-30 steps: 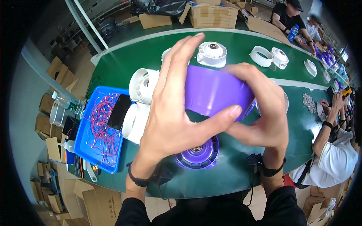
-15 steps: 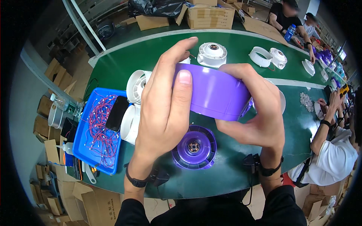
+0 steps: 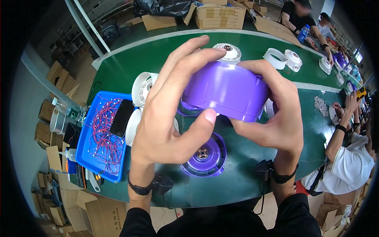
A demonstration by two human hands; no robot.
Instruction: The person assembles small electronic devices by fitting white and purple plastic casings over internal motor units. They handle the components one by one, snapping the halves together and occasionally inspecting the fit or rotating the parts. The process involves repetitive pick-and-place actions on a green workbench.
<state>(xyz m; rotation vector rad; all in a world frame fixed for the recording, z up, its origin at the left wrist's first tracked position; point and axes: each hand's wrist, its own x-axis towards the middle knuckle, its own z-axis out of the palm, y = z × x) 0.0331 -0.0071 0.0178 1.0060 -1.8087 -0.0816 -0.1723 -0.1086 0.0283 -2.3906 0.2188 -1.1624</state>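
Note:
Both hands hold a purple plastic ring-shaped housing [image 3: 227, 89] above the table, its outer wall facing me. My left hand [image 3: 167, 106] grips its left side, with fingers over the top and the thumb at the lower edge. My right hand [image 3: 276, 110] is closed on the right end, thumb beneath and fingers above. Directly under the hands, a purple round motor base [image 3: 215, 160] with a metal hub lies on the green table, partly hidden by my left thumb. A purple curved edge also shows behind my left hand; whether it belongs to the housing I cannot tell.
A blue tray [image 3: 83, 156] at left holds red wires [image 3: 103, 138] and a black phone [image 3: 122, 117]. White housings [image 3: 139, 89] stand beside it. Farther off are a white motor unit [image 3: 233, 51] and a white ring [image 3: 275, 59]. Co-workers sit along the right side.
The purple housing has shifted slightly right and tilted. My left thumb has moved from its front wall down to the lower edge, and my left fingers have spread across the top.

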